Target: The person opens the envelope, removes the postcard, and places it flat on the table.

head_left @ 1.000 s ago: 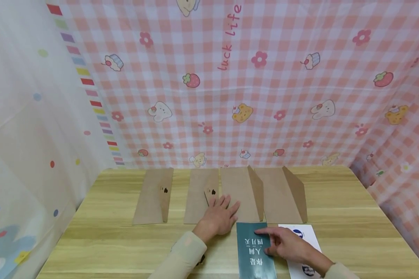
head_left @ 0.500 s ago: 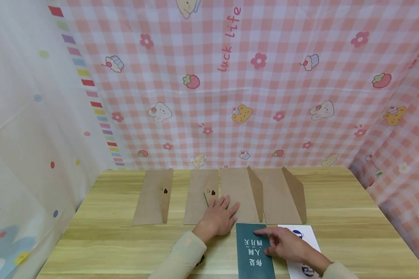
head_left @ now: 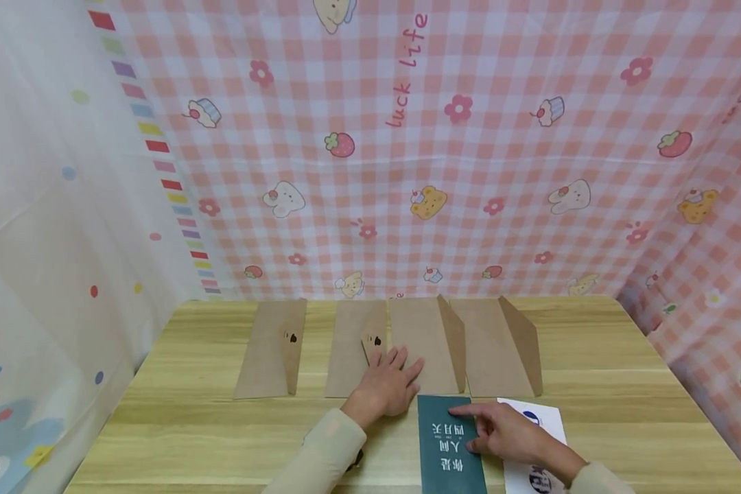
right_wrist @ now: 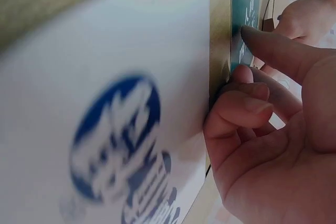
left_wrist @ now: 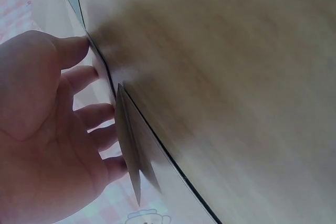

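My left hand [head_left: 385, 384] rests with spread fingers over the facing edges of two brown paper envelopes. One is the second from left [head_left: 352, 343]; the other is the third [head_left: 422, 343], whose flap stands out to the right. In front lies a dark green card [head_left: 444, 473] with white Chinese characters, upside down in the head view. My right hand [head_left: 506, 432] touches it with a stretched index finger and the thumb near its right edge; the other fingers are bent inward. Partly under that hand lies a white card [right_wrist: 178, 40] with round dark blue prints.
Another brown envelope [head_left: 265, 350] lies at the far left, and one more [head_left: 497, 350] at the right has its flap out. All rest on a wooden table [head_left: 179, 439]. A pink checked curtain [head_left: 494, 171] hangs behind the table's back edge.
The white card has shifted and turned slightly, its top edge moving right. Both hands, the green card and the envelopes stay nearly where they were.
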Motion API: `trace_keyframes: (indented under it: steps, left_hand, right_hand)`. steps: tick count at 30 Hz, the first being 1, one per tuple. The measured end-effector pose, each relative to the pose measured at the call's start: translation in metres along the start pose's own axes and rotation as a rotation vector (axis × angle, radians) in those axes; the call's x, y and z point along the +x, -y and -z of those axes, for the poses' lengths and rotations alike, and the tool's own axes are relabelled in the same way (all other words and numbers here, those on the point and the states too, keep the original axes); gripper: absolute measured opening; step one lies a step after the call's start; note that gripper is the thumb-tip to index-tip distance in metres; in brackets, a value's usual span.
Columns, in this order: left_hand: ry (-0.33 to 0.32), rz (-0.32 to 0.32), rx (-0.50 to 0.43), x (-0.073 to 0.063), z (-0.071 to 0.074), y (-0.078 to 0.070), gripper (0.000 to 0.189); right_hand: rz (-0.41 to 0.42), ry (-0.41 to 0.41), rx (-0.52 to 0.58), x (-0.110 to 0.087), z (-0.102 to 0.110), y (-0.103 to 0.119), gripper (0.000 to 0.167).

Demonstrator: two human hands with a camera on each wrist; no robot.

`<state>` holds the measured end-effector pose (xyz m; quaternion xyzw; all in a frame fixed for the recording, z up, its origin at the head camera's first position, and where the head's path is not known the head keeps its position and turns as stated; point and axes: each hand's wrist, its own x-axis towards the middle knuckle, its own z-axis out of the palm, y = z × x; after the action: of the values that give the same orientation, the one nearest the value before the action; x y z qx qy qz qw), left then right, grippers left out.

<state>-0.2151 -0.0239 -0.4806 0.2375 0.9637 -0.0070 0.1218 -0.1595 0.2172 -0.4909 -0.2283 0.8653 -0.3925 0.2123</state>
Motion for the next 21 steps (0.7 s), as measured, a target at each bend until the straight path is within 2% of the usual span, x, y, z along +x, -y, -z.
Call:
trace_keyframes:
  steps: [10, 21]
  left_hand:
    - [-0.015, -0.009, 0.006, -0.0010, 0.0017, -0.0004, 0.052]
    - [-0.029, -0.013, -0.042, 0.0005, -0.0011, -0.0007, 0.051]
  right_hand:
    - [0.036, 0.027, 0.030, 0.0013, 0.0031, 0.0019, 0.050]
    - [0.052, 0.012, -0.021, 0.0042, 0.0029, 0.0068, 0.045]
